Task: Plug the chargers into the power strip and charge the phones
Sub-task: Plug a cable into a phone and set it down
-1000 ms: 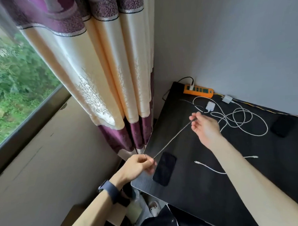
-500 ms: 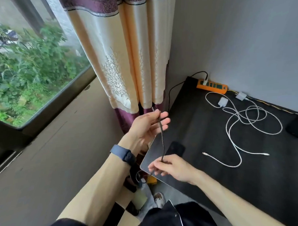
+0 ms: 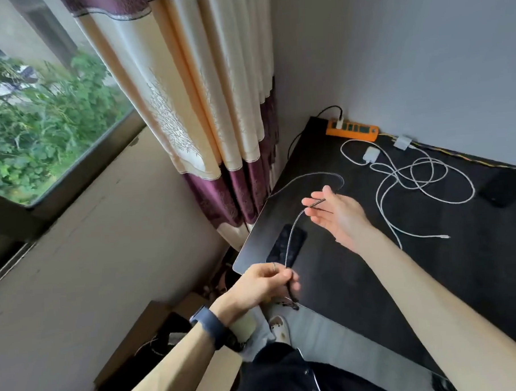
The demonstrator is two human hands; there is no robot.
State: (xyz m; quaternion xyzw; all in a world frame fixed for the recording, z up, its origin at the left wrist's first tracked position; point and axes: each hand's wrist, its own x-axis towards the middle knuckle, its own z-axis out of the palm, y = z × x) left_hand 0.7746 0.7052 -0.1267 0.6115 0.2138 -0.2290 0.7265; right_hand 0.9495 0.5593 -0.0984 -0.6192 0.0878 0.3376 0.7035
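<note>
Between left hand (image 3: 263, 283) and right hand (image 3: 339, 217), braided cable (image 3: 291, 235) slants away rightward.

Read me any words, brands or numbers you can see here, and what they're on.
No text here can be read.
On the orange power strip: markings, if any, are too small and blurred.
On the white charger: no print visible.
On the phone by the table edge: dark screen, nothing shown.
</note>
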